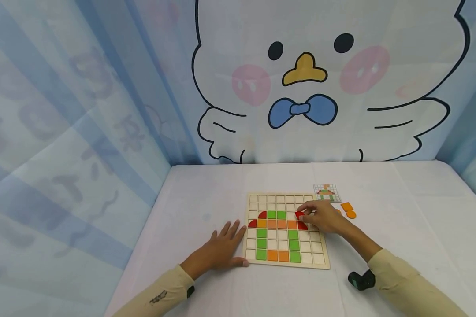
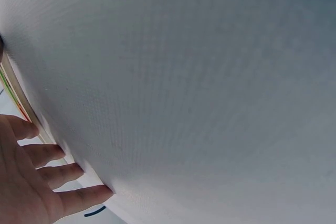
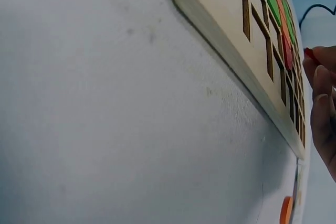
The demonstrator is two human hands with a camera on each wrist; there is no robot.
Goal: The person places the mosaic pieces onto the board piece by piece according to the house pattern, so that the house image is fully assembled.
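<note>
A square wooden grid board (image 1: pixel 317 259) lies on the table with green, orange, yellow-orange and red pieces set in its cells. My right hand (image 1: pixel 324 215) is over the board's right side and pinches a small red piece (image 1: pixel 299 215) between thumb and fingertips. Just below that piece, a red rounded piece (image 1: pixel 302 226) sits in a cell at the end of the orange row. The left hand (image 1: pixel 221 247) rests on the table with fingers spread, by the board's left edge. In the left wrist view its fingers (image 2: pixel 86 199) are straight.
A small printed pattern card (image 1: pixel 327 193) lies behind the board's right corner. Near it are an orange square piece (image 1: pixel 347 206) and a round orange piece (image 1: pixel 351 215), with another partly hidden by the right hand. A black strapped device (image 1: pixel 360 280) is at the right sleeve.
</note>
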